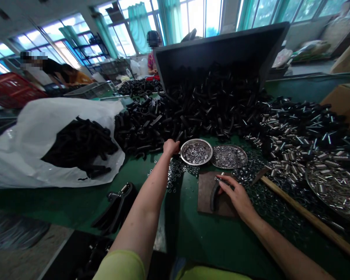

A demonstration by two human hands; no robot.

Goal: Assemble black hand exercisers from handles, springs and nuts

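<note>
A lime-coloured sleeve (121,262) is nearest, around the left arm reaching out over the green worktop (189,221). The curved black part (214,197) is slim and dull, with a bright metal piece near its upper end. It stands over a brown square plate (204,190), bowed to the left. The right hand (232,189) grips it near the top between thumb and fingers, its lower length hanging free of them. The left hand (171,147) is at the near edge of a heap of black parts (189,111), just beside a steel bowl (196,163) of small metal pieces; whether its fingers hold anything cannot be told. Loose rings (173,175) lie below it. Right of the plate, a wooden-handled hammer (303,212) slants across the scattered rings, with metal springs (288,161) beyond. A white sack (43,112) lies at left.
</note>
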